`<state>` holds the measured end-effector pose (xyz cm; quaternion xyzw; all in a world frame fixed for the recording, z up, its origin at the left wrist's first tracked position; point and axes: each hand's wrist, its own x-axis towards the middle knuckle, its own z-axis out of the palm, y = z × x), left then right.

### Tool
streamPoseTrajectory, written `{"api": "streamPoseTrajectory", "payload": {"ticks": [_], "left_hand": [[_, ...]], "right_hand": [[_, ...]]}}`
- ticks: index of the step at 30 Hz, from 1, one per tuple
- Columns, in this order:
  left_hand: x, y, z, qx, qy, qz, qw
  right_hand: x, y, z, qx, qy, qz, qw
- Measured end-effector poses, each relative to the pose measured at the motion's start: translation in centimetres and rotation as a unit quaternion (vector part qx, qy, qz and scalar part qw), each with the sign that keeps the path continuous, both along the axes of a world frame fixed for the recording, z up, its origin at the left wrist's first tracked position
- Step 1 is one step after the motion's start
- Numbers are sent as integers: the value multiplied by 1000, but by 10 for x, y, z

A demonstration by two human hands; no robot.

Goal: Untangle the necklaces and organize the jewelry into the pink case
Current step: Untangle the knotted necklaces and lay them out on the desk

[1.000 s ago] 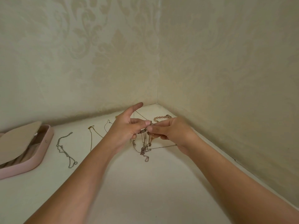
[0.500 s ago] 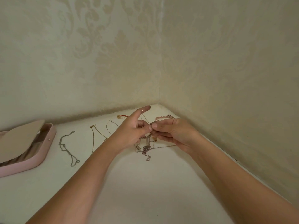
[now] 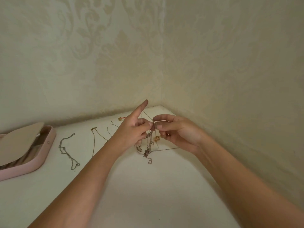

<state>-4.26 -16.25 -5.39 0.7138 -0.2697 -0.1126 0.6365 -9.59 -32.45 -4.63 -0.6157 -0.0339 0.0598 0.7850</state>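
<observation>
The tangled clump of thin metal necklace chains hangs btwn the two hands, just below their fingertips. Its top is lifted off the white tabletop, while its lower loops and a short chain tail rest on the surface.

The left hand pinches the top of the clump w/ thumb against a curled finger. Its index finger points up and away, and one fine strand runs from it down to the pinch. The right hand meets it from the other side, thumb and forefinger closed narrowly on the same knot, fingertips of both hands almost touching. Its other fingers curl below, next to a small gold pendant dangling from the tangle. One thin strand trails from the clump across the table under the right hand.

The pink rounded jewelry case sits well apart at the far left, its beige lid part open. Btwn case and hands lie a separate silver chain, a thin gold chain and another fine chain. A small gold-and-red piece is near the patterned cream wall.
</observation>
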Motion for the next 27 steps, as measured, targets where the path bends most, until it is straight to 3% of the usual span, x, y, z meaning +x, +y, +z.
{"api": "streamPoseTrajectory", "payload": {"ticks": [4, 7, 8, 10, 12, 14, 16, 20, 27], "left_hand": [[-2, -1, 3, -49, 30, 4, 998], [-3, -2, 3, -70, 37, 9, 997], [-4, -2, 3, -73, 39, 11, 997], [-4, -2, 4, -72, 37, 8, 997], [-6, -2, 4, -67, 38, -9, 997], [-7, -2, 5, -78, 48, -22, 996], [-6, -1, 8, -101, 62, -25, 993], [-3, 3, 11, -136, 92, -7, 986], [-3, -1, 9, -135, 117, -17, 984]], "right_hand": [[2, 4, -1, 135, 30, 22, 990], [3, 6, -2, 165, 54, 6, 985], [4, 6, -2, 130, 52, -16, 990], [3, 10, -1, -41, 15, -90, 995], [1, 16, -3, -204, -51, -166, 964], [1, 20, -5, -249, -97, -201, 942], [0, 19, -6, -201, -74, -195, 957], [1, 10, -1, 0, 16, -76, 997], [1, 12, 0, 199, 10, 15, 980]]}}
